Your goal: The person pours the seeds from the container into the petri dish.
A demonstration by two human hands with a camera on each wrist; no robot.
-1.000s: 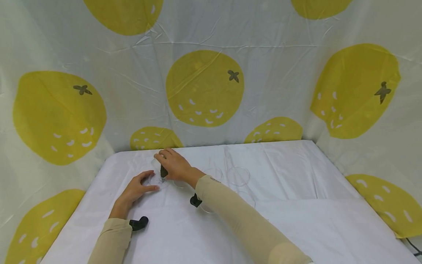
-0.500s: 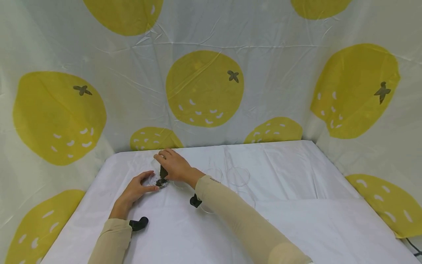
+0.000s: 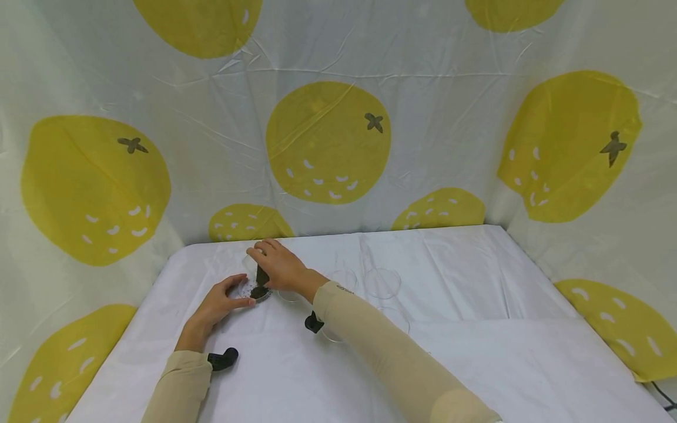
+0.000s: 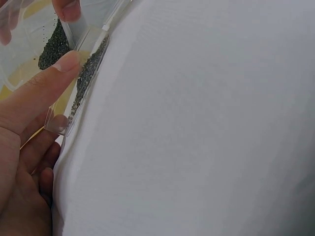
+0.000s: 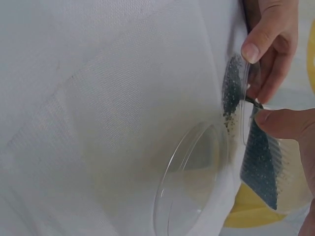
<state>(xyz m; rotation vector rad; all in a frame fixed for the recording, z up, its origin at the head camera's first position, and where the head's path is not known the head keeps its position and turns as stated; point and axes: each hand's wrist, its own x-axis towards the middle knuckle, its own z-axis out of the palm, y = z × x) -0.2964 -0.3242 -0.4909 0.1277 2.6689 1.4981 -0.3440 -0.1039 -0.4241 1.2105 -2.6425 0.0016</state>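
At the far left of the surface (image 3: 264, 382), your left hand (image 3: 218, 304) holds a clear dish (image 4: 63, 104) between thumb and fingers, your right hand (image 3: 281, 267) gripping a tilted container (image 5: 261, 157) of dark granules above it.

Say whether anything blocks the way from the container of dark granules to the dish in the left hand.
Nothing visible does. The right hand holds the container tipped toward the dish, and dark granules lie in both. The left hand grips the dish's side, seemingly clear of the pouring path.

Soft, diffuse light; faint shadows on tablecloth (image 3: 465, 288); 2 wrist views dimmer, greyer.
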